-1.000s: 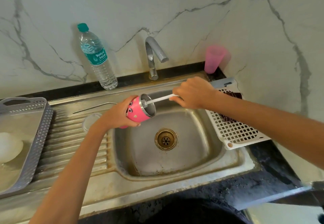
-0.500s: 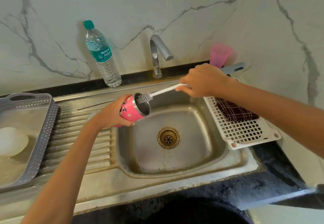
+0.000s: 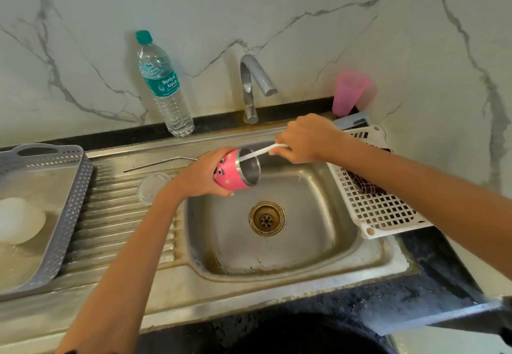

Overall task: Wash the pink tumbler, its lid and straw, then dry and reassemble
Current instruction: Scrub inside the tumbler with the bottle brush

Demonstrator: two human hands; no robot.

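On my far left the grey tray (image 3: 74, 187) sits on the metal draining side, with something white and round in it that I cannot make out. Next comes the clear lid (image 3: 152, 187), lying flat on the ribs, and the thin metal straw (image 3: 160, 163) lies just behind it. Both are very near my left arm. If my arm bumps them, the straw could slide into the sink and the lid could skid away. The water bottle (image 3: 163, 84) stands behind them by the wall. My left hand (image 3: 205, 173) wraps its fingers round the pink tumbler (image 3: 232, 173) and holds it on its side over the left edge of the sink (image 3: 304, 242), with the open mouth pointing right. I think it may be wet, so if I push too hard it could slip out of my fingers and bang down into the sink. I see no water coming from the tap (image 3: 253, 87). The thin white brush (image 3: 260, 152) goes into the tumbler's mouth, and its far end is hidden inside. My right hand (image 3: 307, 139) pinches the other end with curled fingers. The stick looks thin, so a hard push could bend it or flick dirty water at me. On my right the white rack (image 3: 382, 212) sits at the sink's edge with a dark cloth (image 3: 365, 184) on it, and my right arm passes just over it and could knock it
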